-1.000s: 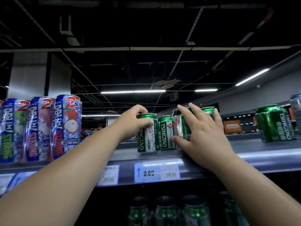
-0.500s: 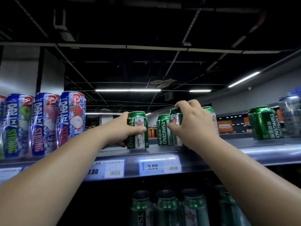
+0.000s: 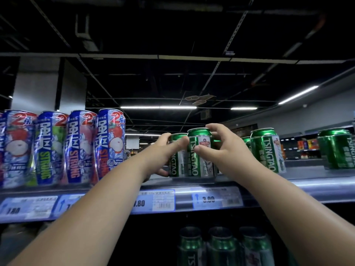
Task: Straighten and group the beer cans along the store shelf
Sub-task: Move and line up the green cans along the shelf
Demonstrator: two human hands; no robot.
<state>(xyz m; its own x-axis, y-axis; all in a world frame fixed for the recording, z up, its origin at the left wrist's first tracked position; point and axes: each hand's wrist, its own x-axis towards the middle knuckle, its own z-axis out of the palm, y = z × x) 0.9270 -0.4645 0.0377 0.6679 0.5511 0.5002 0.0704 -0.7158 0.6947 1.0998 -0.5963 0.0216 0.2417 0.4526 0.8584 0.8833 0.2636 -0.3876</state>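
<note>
Two hands grip touching Tsingtao cans on the shelf [image 3: 317,184] — left hand [image 3: 163,150] curled round the left can [image 3: 177,162], right hand [image 3: 222,148] pinching the right can [image 3: 199,156]

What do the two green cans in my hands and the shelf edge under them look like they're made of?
Left green can and right green can: likely thin aluminium with glossy printed sides, since the rims glint and the walls show highlights. Shelf edge: looks like smooth grey painted metal with a soft sheen, though coated plastic can't be ruled out.
</note>
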